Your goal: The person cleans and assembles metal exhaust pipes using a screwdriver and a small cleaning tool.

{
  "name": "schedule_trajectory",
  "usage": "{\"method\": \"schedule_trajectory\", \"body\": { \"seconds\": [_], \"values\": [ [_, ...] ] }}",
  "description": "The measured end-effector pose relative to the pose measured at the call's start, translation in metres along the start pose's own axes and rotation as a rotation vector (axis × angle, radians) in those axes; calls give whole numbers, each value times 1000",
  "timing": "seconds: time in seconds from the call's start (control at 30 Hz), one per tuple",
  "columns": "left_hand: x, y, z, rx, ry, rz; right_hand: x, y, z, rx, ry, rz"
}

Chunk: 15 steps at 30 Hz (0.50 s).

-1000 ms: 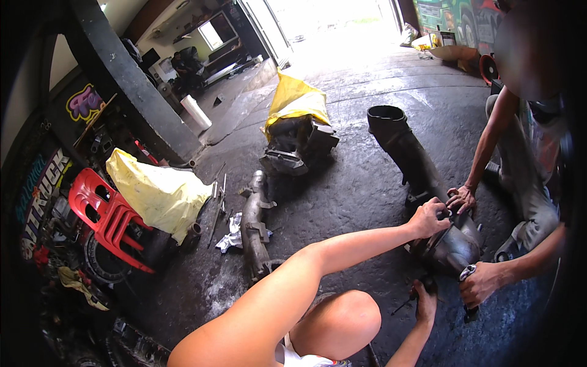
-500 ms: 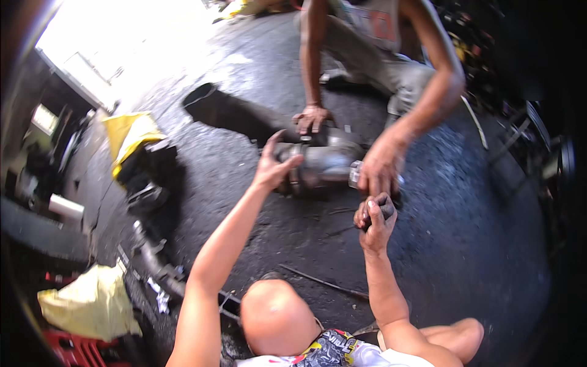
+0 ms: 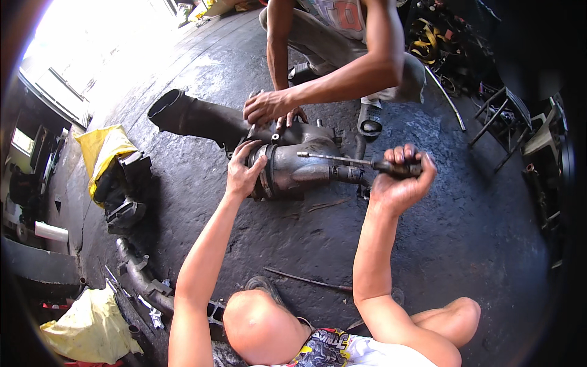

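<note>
A black branched duct [image 3: 299,165] lies on the dark floor in front of me, a band clamp [image 3: 264,171] around its wide collar. My left hand [image 3: 246,171] grips that collar, thumb on the near side and fingers over the top. In my right hand [image 3: 400,183] is a screwdriver [image 3: 342,159], its dark handle in my closed fingers and its thin metal shaft pointing left above the duct. A co-worker squats opposite. One co-worker hand [image 3: 264,109] is just beyond my left fingers; the other hand [image 3: 292,117] rests on the duct's far side.
A wide black tube [image 3: 195,119] extends to the far left from the duct. Left of me are a yellow bag [image 3: 107,150] with black parts, a long dark pipe [image 3: 143,275] and a pale yellow sack [image 3: 92,327]. A thin rod [image 3: 306,278] lies near my knee. Metal frames [image 3: 498,122] stand right.
My right hand has come away from the co-worker's hand, and the screwdriver now shows in it. That co-worker's hand has moved left to the clamp area. My left hand stays on the collar.
</note>
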<state>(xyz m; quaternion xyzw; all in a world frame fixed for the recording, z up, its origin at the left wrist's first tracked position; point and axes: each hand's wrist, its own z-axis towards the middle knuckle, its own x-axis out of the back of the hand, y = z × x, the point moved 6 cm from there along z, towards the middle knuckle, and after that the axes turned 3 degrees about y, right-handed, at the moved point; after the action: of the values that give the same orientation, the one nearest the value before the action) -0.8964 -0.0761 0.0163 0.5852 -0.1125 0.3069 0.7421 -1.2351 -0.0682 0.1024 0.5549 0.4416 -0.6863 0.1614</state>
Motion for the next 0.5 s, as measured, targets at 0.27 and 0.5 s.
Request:
{"method": "schedule_trajectory", "body": {
  "seconds": [0.27, 0.5],
  "values": [
    [3, 0, 1, 21, 48, -19, -47, 39, 37, -79, -115, -85],
    [2, 7, -3, -20, 142, -39, -60, 92, 45, -185, -136, -165]
  ]
}}
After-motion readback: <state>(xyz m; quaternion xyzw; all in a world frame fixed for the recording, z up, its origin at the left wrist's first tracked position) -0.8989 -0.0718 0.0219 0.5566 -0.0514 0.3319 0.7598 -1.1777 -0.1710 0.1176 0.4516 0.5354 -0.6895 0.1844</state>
